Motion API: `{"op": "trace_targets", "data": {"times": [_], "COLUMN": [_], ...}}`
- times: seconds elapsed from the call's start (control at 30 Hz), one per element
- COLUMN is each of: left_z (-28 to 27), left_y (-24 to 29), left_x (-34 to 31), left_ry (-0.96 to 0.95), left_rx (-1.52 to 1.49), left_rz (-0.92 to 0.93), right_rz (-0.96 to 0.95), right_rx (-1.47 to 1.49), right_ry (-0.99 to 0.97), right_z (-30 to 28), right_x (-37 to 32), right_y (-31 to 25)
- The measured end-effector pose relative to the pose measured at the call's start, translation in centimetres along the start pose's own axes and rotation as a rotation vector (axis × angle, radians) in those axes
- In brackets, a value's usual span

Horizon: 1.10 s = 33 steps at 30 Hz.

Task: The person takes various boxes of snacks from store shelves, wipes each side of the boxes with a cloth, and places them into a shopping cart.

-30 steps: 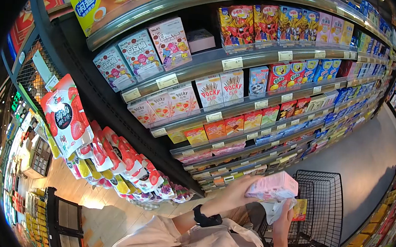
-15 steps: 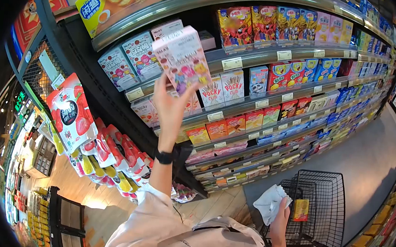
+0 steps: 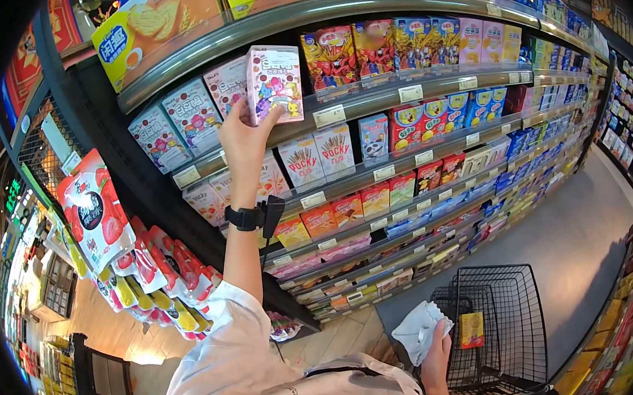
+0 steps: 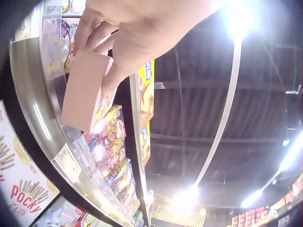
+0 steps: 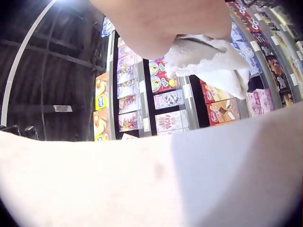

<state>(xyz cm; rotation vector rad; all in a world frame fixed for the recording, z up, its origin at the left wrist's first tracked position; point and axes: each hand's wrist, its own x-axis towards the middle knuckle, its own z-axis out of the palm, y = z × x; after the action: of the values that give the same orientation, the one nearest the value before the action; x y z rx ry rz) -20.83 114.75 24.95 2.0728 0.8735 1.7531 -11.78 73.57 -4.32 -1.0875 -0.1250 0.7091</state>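
Observation:
My left hand (image 3: 246, 137) reaches up to the shelf and grips a pink snack box (image 3: 275, 85) by its lower part, thumb on one side and fingers on the other. The box stands nearly upright at the end of a row of similar boxes (image 3: 190, 113), its printed front facing me. In the left wrist view, its plain pink side (image 4: 85, 92) shows beneath the curled fingers. Low by the cart, my right hand (image 3: 435, 362) holds a crumpled white cloth (image 3: 419, 331). That cloth (image 5: 208, 61) hangs from the hand in the right wrist view.
A black wire shopping cart (image 3: 505, 319) with a yellow-red packet (image 3: 472, 329) stands at the right. White Pocky boxes (image 3: 319, 152) fill part of the shelf below. Strawberry jelly pouches (image 3: 97, 208) hang at the left. Price tags (image 3: 330, 116) line the shelf edges.
The left hand has lifted the pink box from beside the cloth to the shelf and turned it more upright beside its row. The right hand keeps the cloth low by the cart.

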Motion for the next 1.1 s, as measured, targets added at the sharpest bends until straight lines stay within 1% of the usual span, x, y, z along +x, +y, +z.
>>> {"op": "trace_targets", "data": {"times": [0.03,0.13,0.17,0.2,0.27,0.3,0.37,0.5,0.57,0.6,0.67,0.77,0.8,0.87,0.97,1.0,1.07,1.1], "left_z": [0.1,1.2,1.5,1.8,2.6,3.0,3.6,4.3,4.5,4.8,5.3,5.9,5.8,5.6,5.8,5.9,6.1,6.1], "left_y": [0.0,-0.7,-0.7,-1.0,-2.0,-2.3,-2.9,-3.3,-2.5,-2.5,-2.8,-3.7,-3.4,-2.7,-2.6,-3.0,-3.8,-3.9], "left_x": [0.1,0.6,0.7,0.8,1.1,1.2,1.6,2.0,1.7,1.7,1.7,1.9,1.9,2.0,2.0,2.0,2.1,2.3], "left_ry": [-0.027,0.013,0.034,0.033,0.248,0.248,0.198,0.160,0.199,0.197,0.295,0.318,0.319,0.211,0.206,0.206,0.283,0.281], "left_rx": [-0.009,-0.035,-0.033,-0.036,0.312,0.310,0.121,0.108,0.173,0.172,0.311,0.243,0.244,0.269,0.333,0.334,0.465,0.462], "left_rz": [0.021,0.102,0.144,0.144,0.276,0.276,0.141,0.114,0.110,0.110,0.237,0.261,0.258,0.183,0.142,0.140,0.237,0.236], "right_rz": [0.000,-0.005,0.008,0.020,0.017,0.018,0.012,0.017,0.009,0.002,-0.001,0.011,0.023,0.020,0.018,0.020,0.027,0.032], "right_rx": [0.001,0.030,0.019,0.008,0.022,0.037,0.035,0.031,0.020,0.010,0.007,0.008,0.015,0.015,0.027,0.035,0.038,0.042], "right_ry": [0.004,-0.024,-0.004,0.017,0.019,0.017,0.015,0.023,0.023,0.021,0.010,0.016,0.035,0.032,0.015,0.000,0.001,0.005], "right_z": [0.0,0.2,0.2,0.1,0.4,0.5,0.4,0.2,0.3,0.3,0.5,1.1,1.3,1.5,1.3,1.2,1.2,1.1], "right_x": [0.0,-0.1,-0.1,-0.1,-0.1,-0.1,0.0,0.4,0.4,0.4,0.3,0.2,0.2,0.2,0.5,0.6,0.7,0.7], "right_y": [-0.1,-0.8,-0.9,-1.0,-1.3,-1.3,-1.1,-0.4,-0.5,-0.5,-0.6,-0.7,-0.8,-0.7,-0.4,-0.2,0.0,0.1]}}
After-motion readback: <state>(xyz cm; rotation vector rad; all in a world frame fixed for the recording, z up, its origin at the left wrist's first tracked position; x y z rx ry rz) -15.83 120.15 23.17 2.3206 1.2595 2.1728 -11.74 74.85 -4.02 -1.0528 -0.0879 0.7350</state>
